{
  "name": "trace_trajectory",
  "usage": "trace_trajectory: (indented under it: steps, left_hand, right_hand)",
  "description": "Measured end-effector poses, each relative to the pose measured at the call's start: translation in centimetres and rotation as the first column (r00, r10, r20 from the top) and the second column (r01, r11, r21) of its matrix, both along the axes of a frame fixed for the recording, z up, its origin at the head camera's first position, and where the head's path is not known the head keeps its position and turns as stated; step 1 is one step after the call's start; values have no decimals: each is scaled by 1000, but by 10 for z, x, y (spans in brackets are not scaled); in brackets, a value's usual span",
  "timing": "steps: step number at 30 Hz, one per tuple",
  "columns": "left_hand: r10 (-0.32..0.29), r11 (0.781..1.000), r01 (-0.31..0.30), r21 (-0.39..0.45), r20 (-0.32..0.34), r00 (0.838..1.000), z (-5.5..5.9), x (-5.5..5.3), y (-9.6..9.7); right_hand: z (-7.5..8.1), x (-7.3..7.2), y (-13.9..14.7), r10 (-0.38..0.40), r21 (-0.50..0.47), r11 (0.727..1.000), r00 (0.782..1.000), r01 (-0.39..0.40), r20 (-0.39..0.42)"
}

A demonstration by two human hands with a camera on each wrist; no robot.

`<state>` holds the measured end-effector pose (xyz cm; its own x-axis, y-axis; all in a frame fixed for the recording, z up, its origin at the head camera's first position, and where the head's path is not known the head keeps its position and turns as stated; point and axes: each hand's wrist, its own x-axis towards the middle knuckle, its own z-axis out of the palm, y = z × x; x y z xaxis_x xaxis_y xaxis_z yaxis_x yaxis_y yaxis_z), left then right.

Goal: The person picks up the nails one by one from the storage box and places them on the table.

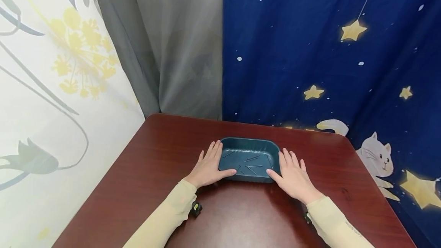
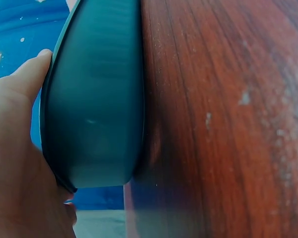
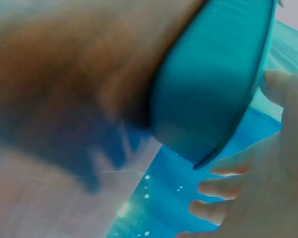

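Note:
A dark teal plastic tray (image 1: 250, 144) sits on the table, with several thin dark nails (image 1: 252, 159) scattered over its floor. At its left end is my left hand (image 1: 208, 165), fingers straight along the side and thumb over the near rim. My right hand (image 1: 292, 174) mirrors it at the right end, its thumb at the near right corner. In the left wrist view, the left thumb touches the rim of the tray (image 2: 94, 99). The right wrist view shows the right thumb at the rim of the tray (image 3: 213, 79), the other fingers spread beside the corner.
The reddish-brown wooden table (image 1: 234, 213) has rounded far corners. Behind it hang a grey curtain (image 1: 191, 49) and a blue curtain (image 1: 275, 49) with stars and a cat. A white patterned curtain (image 1: 41, 98) borders the left side.

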<state>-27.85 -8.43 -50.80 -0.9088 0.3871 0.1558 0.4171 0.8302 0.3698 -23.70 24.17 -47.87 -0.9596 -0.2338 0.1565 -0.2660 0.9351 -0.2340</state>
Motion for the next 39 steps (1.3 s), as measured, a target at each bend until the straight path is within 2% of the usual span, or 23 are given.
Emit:
trace_trajectory:
  steps: [4,10,14,18,22,29,39]
  left_hand:
    - [-4,1000,4,-2,-10,1000,6,-4,1]
    - [-4,1000,4,-4,-12,1000,10,-9,2]
    - [3,1000,-3,2,-3,1000,9,-9,3]
    - [11,1000,-11,-2,12,1000,8,-7,3]
    - [2,1000,-2,0,8,1000,7,-5,3]
    - [4,1000,-4,-15,0,1000,7,-5,3]
    - [-1,1000,0,12,34,999,3,1,1]
  right_hand:
    - [15,-15,-5,65,5,998,995,-64,-75]
    - [28,-37,-14,178,12,984,971,-178,-161]
    - [25,-48,-23,248,30,969,953,-247,-173]
    - [14,-55,-28,291,79,956,947,-283,-134]
    - [6,-58,-30,294,84,954,952,-287,-86]
    - [3,-65,-31,282,84,957,958,-277,-56]
    - [-6,-67,-35,263,85,961,965,-262,2]
